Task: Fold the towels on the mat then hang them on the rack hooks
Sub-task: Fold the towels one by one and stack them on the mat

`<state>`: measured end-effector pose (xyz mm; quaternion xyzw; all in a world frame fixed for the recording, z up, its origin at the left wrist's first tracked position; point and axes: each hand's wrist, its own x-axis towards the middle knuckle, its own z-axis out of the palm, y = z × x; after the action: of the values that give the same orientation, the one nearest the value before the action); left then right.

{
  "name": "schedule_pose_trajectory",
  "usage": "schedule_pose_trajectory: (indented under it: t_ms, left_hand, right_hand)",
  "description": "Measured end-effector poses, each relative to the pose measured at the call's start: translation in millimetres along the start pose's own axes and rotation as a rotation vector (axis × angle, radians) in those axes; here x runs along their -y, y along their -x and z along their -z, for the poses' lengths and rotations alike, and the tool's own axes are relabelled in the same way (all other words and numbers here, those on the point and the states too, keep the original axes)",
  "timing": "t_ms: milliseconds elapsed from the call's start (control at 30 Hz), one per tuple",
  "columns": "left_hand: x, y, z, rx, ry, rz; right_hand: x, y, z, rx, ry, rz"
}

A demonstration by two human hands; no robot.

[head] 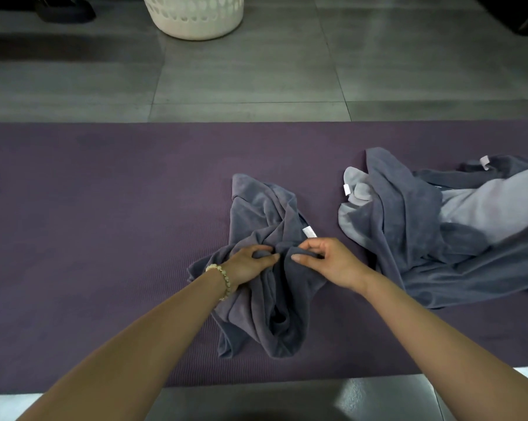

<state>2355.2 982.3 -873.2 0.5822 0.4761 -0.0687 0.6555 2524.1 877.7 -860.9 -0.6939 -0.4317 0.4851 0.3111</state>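
Near the mat's (104,208) middle lies a crumpled grey towel (256,214). The left hand (250,262) and right hand (329,262) each pinch a fold of it with curled fingers. A pile (408,223) of towels sits at the right edge. Beyond the far edge stands a white basket (196,19), its contents out of view.

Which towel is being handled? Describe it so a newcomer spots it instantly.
Start at the purple mat on the floor. Near its middle lies a crumpled dark grey towel, apart from the bigger heap of towels to the right. Only this one is gripped by the left hand and right hand.
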Motion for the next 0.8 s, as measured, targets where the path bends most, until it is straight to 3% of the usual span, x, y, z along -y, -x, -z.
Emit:
schedule_pose_trajectory:
  t_ms: [233,500,800]
  left_hand:
    - [5,-4,-1,-0.048,0.245,-0.049]
    - [9,-6,-8,-0.089,0.045,-0.094]
    - [5,2,-14,0.016,0.085,-0.127]
  right_hand:
    - [4,4,11,0.044,-0.078,0.024]
    - [-17,-12,8,-0.053,0.171,0.060]
    - [-16,-18,6,-0.052,0.147,0.068]
